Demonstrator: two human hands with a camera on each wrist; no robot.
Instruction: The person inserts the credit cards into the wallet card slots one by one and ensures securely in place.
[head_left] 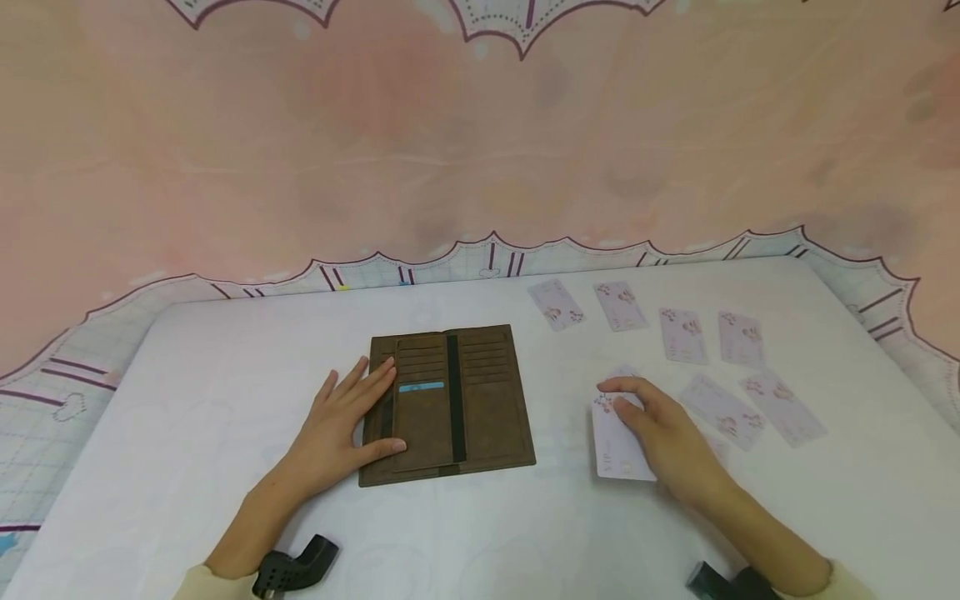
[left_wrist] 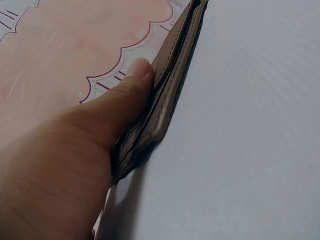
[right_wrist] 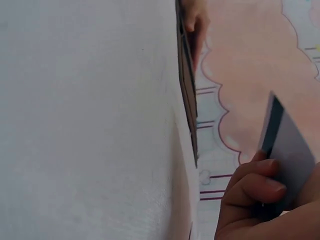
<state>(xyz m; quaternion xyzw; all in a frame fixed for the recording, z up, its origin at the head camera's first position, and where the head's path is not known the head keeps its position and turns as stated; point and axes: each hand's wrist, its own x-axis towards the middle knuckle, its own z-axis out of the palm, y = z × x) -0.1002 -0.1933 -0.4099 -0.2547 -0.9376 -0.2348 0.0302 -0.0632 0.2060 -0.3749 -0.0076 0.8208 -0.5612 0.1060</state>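
A brown wallet point(head_left: 497, 421) lies unfolded on the white table, showing rows of card slots and a dark band down its middle. One slot on its left half has a blue-edged card point(head_left: 422, 387) in it. My left hand point(head_left: 337, 427) rests with spread fingers on the wallet's left side; in the left wrist view its thumb point(left_wrist: 132, 87) lies along the wallet's edge. To the right of the wallet, my right hand point(head_left: 671, 437) pinches a pale card point(head_left: 618, 442) with small reddish print. The right wrist view shows a dark stripe on this card point(right_wrist: 295, 150).
Several similar pale cards point(head_left: 682, 335) lie spread over the right part of the white table point(head_left: 225, 392), some of them partly behind my right hand. A patterned pink cloth point(head_left: 480, 150) extends beyond the table's far edge.
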